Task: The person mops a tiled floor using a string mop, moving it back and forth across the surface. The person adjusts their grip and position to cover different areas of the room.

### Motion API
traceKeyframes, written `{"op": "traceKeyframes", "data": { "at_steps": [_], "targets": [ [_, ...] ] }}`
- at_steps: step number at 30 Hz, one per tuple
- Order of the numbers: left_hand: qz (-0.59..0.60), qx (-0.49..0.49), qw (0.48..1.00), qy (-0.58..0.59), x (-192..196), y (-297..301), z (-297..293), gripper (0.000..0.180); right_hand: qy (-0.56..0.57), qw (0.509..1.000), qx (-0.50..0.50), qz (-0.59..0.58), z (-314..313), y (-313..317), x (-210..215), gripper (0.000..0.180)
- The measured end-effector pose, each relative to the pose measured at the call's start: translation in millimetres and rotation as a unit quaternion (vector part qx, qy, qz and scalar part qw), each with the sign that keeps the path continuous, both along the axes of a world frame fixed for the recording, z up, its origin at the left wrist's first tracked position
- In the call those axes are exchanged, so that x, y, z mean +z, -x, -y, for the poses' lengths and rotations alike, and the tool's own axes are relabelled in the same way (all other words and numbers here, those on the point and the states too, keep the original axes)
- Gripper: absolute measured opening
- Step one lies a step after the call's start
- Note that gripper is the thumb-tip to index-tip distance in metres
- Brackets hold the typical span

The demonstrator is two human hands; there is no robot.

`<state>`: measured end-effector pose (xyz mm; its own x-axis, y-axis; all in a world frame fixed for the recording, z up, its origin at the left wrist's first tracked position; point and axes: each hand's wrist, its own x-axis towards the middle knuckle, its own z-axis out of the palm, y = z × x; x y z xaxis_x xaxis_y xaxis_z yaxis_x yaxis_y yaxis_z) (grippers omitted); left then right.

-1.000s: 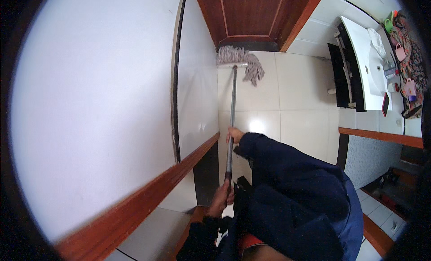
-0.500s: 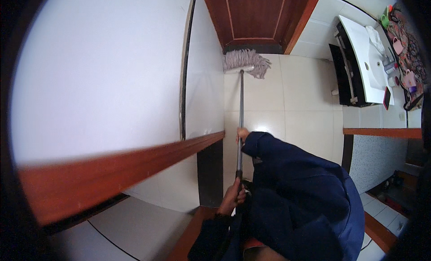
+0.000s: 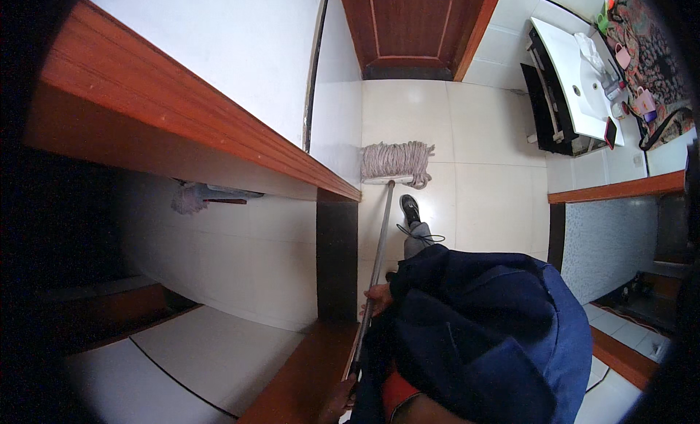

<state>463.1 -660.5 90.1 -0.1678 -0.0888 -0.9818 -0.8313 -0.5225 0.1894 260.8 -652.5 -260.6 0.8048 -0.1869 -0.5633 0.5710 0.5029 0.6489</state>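
At the near edge of the scene, the left hand (image 3: 339,403) closes around the dark end grip (image 3: 355,368) of the mop (image 3: 383,234), though shadow hides some of its fingers. Just beyond it, to the right, the right hand (image 3: 378,298) wraps the grey pole, fingers curled around it, next to the blue jacket (image 3: 496,307). From there the pole's long axis runs away from the body, leaning slightly right as it goes, so the mop head (image 3: 397,160) lies far of both grips, with the right hand the nearer to it. A black shoe (image 3: 410,207) stands just right of the pole, on the near side of the head. The strands spread crosswise over the pale tiles (image 3: 496,132), their left end at the foot of the white wall (image 3: 339,96). Well to the left, beyond the wooden frame (image 3: 219,121), another bundle of strands (image 3: 189,199) lies on the floor. Farther off, a white basin (image 3: 565,67) stands at the right and a brown door (image 3: 408,23) at the far end.
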Motion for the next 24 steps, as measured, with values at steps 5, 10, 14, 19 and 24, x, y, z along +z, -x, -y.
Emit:
{"op": "traceKeyframes", "data": {
  "at_steps": [5,10,14,19,24],
  "targets": [
    [-0.011,-0.002,1.0,0.012,-10.3,40.3,17.9,0.047,-0.018,0.989,-0.016,-0.149,19.8,21.5,7.1,0.041],
    [-0.063,0.002,0.998,0.017,-41.0,147.1,62.2,0.047,0.087,0.947,-0.041,-0.308,55.3,122.4,-21.0,0.04],
    [-0.118,0.016,0.993,0.0,-89.3,254.7,109.4,0.047,0.357,0.754,-0.095,-0.543,105.2,236.9,-81.9,0.039],
    [-0.105,0.145,0.98,-0.088,-161.6,389.5,142.7,0.043,0.177,0.774,-0.084,-0.602,161.1,394.5,-80.0,0.037],
    [-0.125,0.195,0.966,-0.115,-192.9,457.1,144.7,0.043,0.097,0.781,-0.007,-0.617,178.3,462.1,-36.0,0.027]
  ]
}}
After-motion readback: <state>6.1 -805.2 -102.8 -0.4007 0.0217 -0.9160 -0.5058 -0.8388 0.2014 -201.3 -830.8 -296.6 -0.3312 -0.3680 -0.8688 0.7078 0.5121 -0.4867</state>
